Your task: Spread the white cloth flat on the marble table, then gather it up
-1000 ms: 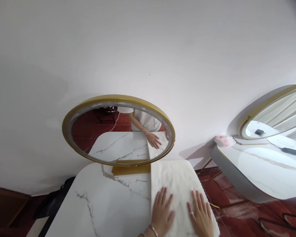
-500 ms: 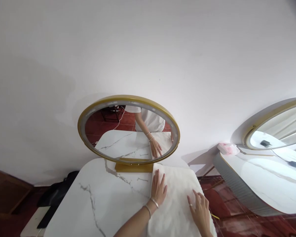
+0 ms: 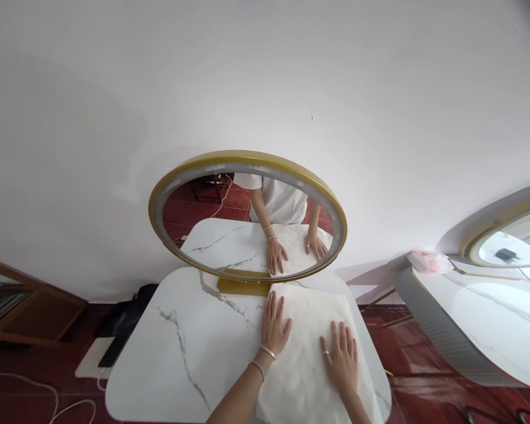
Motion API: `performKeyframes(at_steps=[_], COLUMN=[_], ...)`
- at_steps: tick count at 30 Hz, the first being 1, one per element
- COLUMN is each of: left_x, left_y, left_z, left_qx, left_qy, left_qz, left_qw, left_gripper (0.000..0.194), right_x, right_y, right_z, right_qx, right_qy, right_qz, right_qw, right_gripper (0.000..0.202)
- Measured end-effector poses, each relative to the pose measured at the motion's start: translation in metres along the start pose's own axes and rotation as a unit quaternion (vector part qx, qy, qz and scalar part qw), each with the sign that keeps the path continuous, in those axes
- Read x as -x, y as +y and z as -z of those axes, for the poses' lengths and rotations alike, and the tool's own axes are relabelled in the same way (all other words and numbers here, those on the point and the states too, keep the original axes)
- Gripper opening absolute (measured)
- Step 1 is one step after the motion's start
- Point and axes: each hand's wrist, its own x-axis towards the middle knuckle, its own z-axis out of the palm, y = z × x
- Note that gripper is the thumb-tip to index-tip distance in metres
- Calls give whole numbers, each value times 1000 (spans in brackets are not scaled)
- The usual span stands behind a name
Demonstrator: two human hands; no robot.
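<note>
A white, soft-looking cloth (image 3: 309, 347) lies spread over the right part of a white marble-patterned table (image 3: 159, 365). My left hand (image 3: 274, 327), with two bracelets at the wrist, rests flat on the cloth's left edge, fingers pointing away from me. On the cloth's right side my right hand (image 3: 342, 356) lies flat too, fingers spread, a ring on one of them. Both hands are open and grip nothing. An oval gold-framed mirror (image 3: 247, 221) stands at the back on a gold base (image 3: 242, 287); the cloth's far left corner touches or overlaps that base.
A second marble-patterned table (image 3: 481, 318) stands to the right, with another gold-framed mirror (image 3: 512, 235) and a pink-and-white packet (image 3: 430, 262). On the left are a black bag (image 3: 126, 312), a wooden cabinet (image 3: 39, 312) and a white cable (image 3: 48, 386) on the red floor.
My right hand has flattened onto the cloth, its fingers less bent than before. The left hand stays on the cloth's left edge. The view has shifted, showing more of the floor at left.
</note>
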Motion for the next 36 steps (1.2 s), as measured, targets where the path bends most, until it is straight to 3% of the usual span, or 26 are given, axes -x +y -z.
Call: performKeyframes(at_steps=[3, 6, 9, 12, 15, 17, 19, 24, 29, 32, 36], left_x=[9, 19, 26, 30, 36, 49, 70, 118, 103, 92, 94], left_y=[-22, -51, -90, -129, -148, -143, -125, -67, -35, -31, -36], left_z=[16, 35, 58, 82, 101, 107, 109, 103, 90, 84, 86], left_qx=[-22, -49, -82, -114, -142, -156, -160, -124, -75, -39, 6], left_qy=[0, 3, 4, -11, -31, -32, -38, -100, -103, -120, -138], left_qz=[22, 35, 38, 29, 23, 31, 34, -28, -54, -50, -38], left_qw=[1000, 998, 996, 993, 989, 987, 986, 987, 990, 991, 990], left_gripper=[69, 69, 68, 63, 60, 58, 59, 74, 73, 75, 76], right_x=[-1, 0, -3, -12, -24, -29, -31, -30, -32, -33, -31], right_y=[-32, -69, -109, -148, -177, -185, -181, -140, -101, -92, -90], right_z=[3, 2, -8, -22, -33, -37, -37, -33, -28, -29, -31], right_qx=[-8, -33, -75, -117, -137, -132, -121, -90, -52, -35, -20], right_qy=[-12, -44, -71, -76, -82, -78, -74, -75, -65, -62, -69], right_qz=[25, 107, 183, 216, 223, 222, 221, 196, 153, 138, 142], right_qw=[1000, 993, 978, 966, 962, 963, 965, 974, 985, 988, 987], right_gripper=[69, 64, 67, 71, 71, 70, 69, 65, 59, 61, 64])
